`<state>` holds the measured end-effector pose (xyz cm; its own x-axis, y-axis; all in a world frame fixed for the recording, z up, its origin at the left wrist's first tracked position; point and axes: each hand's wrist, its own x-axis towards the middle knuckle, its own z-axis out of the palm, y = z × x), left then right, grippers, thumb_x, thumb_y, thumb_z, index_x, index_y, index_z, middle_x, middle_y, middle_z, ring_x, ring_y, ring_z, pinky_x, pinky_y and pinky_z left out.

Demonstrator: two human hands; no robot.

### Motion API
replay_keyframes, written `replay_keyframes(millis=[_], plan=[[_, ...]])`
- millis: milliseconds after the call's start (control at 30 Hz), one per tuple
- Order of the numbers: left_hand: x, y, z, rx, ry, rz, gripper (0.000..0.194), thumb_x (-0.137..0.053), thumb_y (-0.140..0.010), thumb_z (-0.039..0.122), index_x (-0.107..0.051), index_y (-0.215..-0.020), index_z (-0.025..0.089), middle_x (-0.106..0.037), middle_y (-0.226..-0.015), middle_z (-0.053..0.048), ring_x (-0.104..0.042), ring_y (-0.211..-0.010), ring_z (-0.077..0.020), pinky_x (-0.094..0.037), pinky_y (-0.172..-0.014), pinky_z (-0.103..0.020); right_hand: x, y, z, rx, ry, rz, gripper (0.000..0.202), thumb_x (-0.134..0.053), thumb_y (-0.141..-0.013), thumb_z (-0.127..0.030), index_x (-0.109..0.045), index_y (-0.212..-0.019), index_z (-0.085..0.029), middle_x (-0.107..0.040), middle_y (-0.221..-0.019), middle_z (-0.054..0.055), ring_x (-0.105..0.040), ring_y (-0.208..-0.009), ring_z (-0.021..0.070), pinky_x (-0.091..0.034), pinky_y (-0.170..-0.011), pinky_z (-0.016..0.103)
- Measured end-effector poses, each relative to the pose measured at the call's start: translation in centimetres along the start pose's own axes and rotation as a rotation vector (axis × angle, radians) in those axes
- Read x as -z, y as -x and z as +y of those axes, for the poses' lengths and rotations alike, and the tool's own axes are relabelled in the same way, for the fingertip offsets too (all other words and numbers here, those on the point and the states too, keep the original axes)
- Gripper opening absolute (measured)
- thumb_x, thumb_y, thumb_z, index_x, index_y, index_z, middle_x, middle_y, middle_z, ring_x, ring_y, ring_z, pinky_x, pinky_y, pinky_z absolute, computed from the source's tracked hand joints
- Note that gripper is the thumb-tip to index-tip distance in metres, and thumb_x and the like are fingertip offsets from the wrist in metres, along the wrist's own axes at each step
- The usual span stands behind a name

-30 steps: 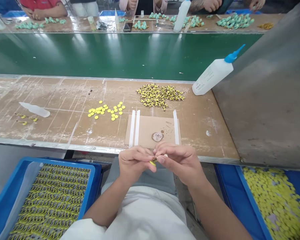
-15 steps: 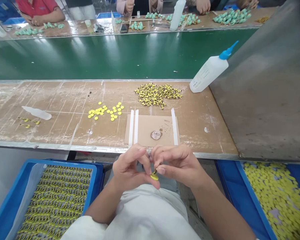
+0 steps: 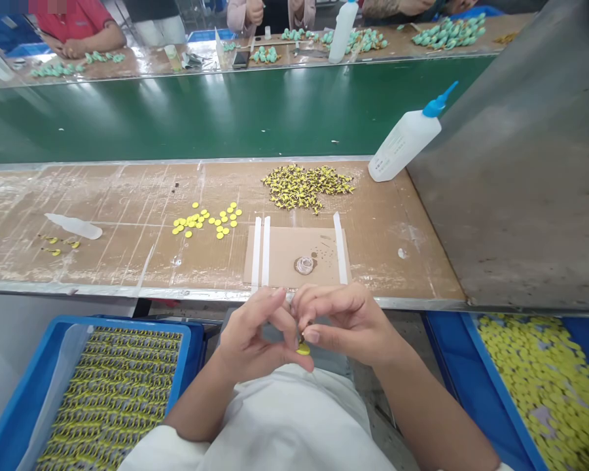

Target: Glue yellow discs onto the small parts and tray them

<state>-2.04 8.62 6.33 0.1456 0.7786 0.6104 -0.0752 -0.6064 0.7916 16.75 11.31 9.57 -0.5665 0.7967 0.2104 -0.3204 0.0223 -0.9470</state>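
Observation:
Close to my body, just past the bench's near edge, both hands meet over one small piece. My left hand [image 3: 260, 333] pinches a yellow disc [image 3: 303, 349] between thumb and fingers. Held in the fingertips of my right hand [image 3: 346, 320] is a small dark-and-yellow part, touching the top of the disc; my fingers hide most of it. Beyond them lies a cardboard pad [image 3: 285, 252] with white tape strips and a whitish round blob [image 3: 305, 265]. Loose yellow discs [image 3: 219, 221] are scattered left of the pad, and a heap of small yellow-and-dark parts [image 3: 299, 186] lies behind it.
A blue-tipped white bottle [image 3: 405, 145] leans by a metal panel [image 3: 515, 176]. A small clear bottle [image 3: 73, 226] lies at left near several joined pieces. Blue trays flank me: rows of pieces [image 3: 112, 386] left, yellow discs [image 3: 544, 386] right. Co-workers sit across the green belt [image 3: 201, 111].
The view has shifted slightly. My hands stay together at the disc, which now looks flatter, seen more from its edge. Across the belt, a co-worker's arm at right has moved.

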Motion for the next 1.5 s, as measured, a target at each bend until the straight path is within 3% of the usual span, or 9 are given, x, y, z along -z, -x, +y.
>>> replay_keyframes(millis=[167, 367, 533, 633, 800, 967, 1100, 1500], plan=[[-0.4, 0.1, -0.2, 0.026, 0.113, 0.023, 0.096, -0.090, -0.073, 0.029, -0.041, -0.155, 0.031, -0.069, -0.065, 0.003, -0.065, -0.064, -0.0138, -0.055, -0.071, -0.025, 0.1, 0.1, 0.1, -0.005, -0.007, 0.015, 0.004, -0.077, -0.089, -0.016, -0.080, -0.090, -0.019, -0.072, -0.081, 0.005, -0.065, -0.081, 0.0200, -0.054, -0.083, 0.037], [-0.9, -0.9, -0.5, -0.117, 0.159, 0.038, 0.096, -0.090, -0.072, 0.027, -0.042, -0.154, 0.015, -0.064, -0.063, 0.004, -0.061, -0.063, -0.0103, -0.055, -0.069, -0.021, -0.2, 0.4, 0.8, -0.009, -0.097, 0.099, 0.014, -0.083, -0.084, -0.015, -0.083, -0.097, -0.022, -0.075, -0.086, 0.008, -0.067, -0.081, 0.0205, -0.055, -0.081, 0.036], [-1.2, -1.4, -0.4, -0.137, 0.171, 0.112, 0.091, -0.089, -0.073, 0.023, -0.045, -0.152, 0.014, -0.063, -0.064, 0.005, -0.062, -0.064, -0.0104, -0.056, -0.067, -0.020, -1.0, 0.8, 1.4, -0.016, -0.109, 0.274, 0.019, -0.089, -0.078, -0.018, -0.082, -0.094, -0.025, -0.074, -0.082, 0.005, -0.069, -0.075, 0.0190, -0.057, -0.070, 0.029], [-1.3, -1.2, -0.5, -0.112, 0.194, 0.144, 0.092, -0.090, -0.071, 0.026, -0.047, -0.151, 0.015, -0.062, -0.064, 0.005, -0.062, -0.064, -0.0104, -0.055, -0.068, -0.021, -1.2, 1.2, 1.3, 0.061, -0.013, 0.324, 0.023, -0.087, -0.082, -0.016, -0.080, -0.102, -0.025, -0.075, -0.085, 0.004, -0.071, -0.076, 0.0191, -0.059, -0.073, 0.029], [-1.3, -0.5, -0.9, -0.012, 0.277, 0.224, 0.093, -0.091, -0.070, 0.033, -0.047, -0.151, 0.020, -0.060, -0.062, 0.006, -0.059, -0.063, -0.0098, -0.052, -0.065, -0.021, -0.9, 2.0, 0.1, 0.253, 0.364, 0.235, 0.033, -0.076, -0.087, -0.006, -0.070, -0.114, -0.025, -0.075, -0.098, 0.005, -0.072, -0.092, 0.0221, -0.058, -0.085, 0.036], [-1.8, -0.1, -1.1, 0.059, 0.353, 0.243, 0.092, -0.092, -0.069, 0.036, -0.050, -0.150, 0.022, -0.058, -0.059, 0.007, -0.057, -0.061, -0.0098, -0.049, -0.062, -0.021, -0.7, 1.7, -1.0, 0.435, 0.616, 0.106, 0.023, -0.080, -0.090, -0.010, -0.068, -0.107, -0.021, -0.075, -0.095, 0.004, -0.072, -0.086, 0.0178, -0.056, -0.083, 0.031], [-2.4, -0.2, -0.9, 0.098, 0.395, 0.248, 0.090, -0.091, -0.068, 0.040, -0.053, -0.147, 0.025, -0.056, -0.055, 0.008, -0.056, -0.058, -0.0097, -0.048, -0.060, -0.021, -0.6, 1.6, -1.2, 0.447, 0.674, 0.072, 0.007, -0.072, -0.099, -0.014, -0.066, -0.100, -0.017, -0.074, -0.095, 0.005, -0.070, -0.082, 0.0148, -0.054, -0.079, 0.028], [-1.8, 0.2, -1.5, 0.045, 0.323, 0.220, 0.095, -0.091, -0.068, 0.038, -0.048, -0.151, 0.023, -0.060, -0.059, 0.006, -0.063, -0.067, -0.0125, -0.053, -0.069, -0.023, -0.7, 2.1, -2.1, 0.379, 0.866, -0.008, 0.006, -0.059, -0.104, -0.012, -0.061, -0.100, -0.015, -0.071, -0.095, 0.004, -0.065, -0.081, 0.0136, -0.048, -0.073, 0.025]])
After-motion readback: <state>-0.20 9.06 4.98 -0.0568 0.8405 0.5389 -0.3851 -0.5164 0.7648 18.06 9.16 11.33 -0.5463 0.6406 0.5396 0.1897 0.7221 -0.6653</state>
